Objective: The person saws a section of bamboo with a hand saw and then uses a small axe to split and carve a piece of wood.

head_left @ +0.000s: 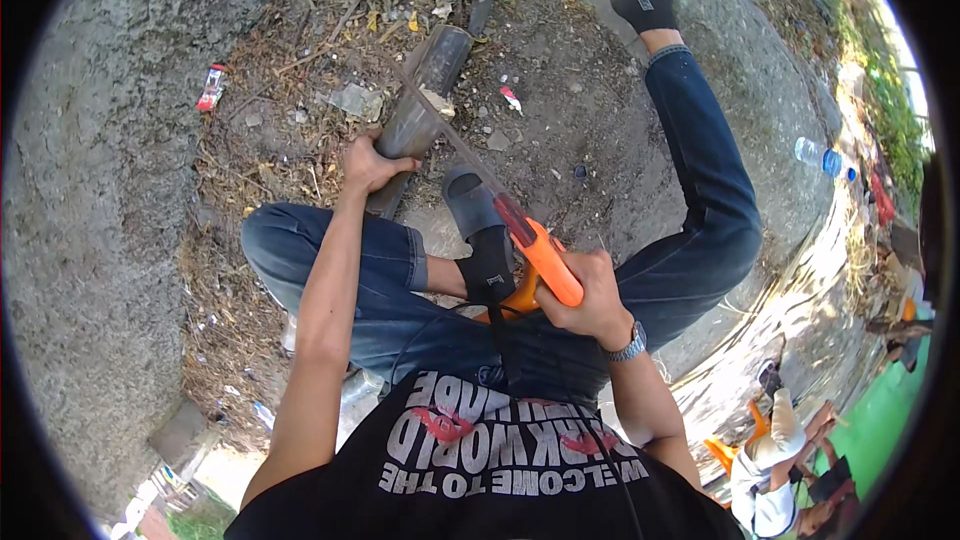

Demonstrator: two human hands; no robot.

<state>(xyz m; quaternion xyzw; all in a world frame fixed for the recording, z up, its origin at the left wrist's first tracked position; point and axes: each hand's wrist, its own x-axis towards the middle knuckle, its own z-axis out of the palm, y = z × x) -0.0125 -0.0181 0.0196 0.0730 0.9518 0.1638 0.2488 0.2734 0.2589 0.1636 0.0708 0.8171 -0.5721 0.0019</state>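
Observation:
My right hand (pixel 590 298) is wrapped round the orange handle of a handsaw (pixel 541 256), in front of my lap. From there the saw's thin blade slants up and to the left, across the grey pipe (pixel 437 65). Whether the teeth have cut into the pipe cannot be made out. My left hand (pixel 370 164) grips the pipe near its lower end, below the blade, with the thumb over the top. The pipe lies tilted close to the ground, its open far end pointing away from me.
My slippered left foot (pixel 470 202) is just right of the pipe; my other leg (pixel 700 140) stretches far right. A rough grey wall (pixel 100 190) stands left. Leaves, stones and a red-and-white packet (pixel 211 87) litter the dirt. A plastic bottle (pixel 825 157) lies right; another person (pixel 775 460) is behind.

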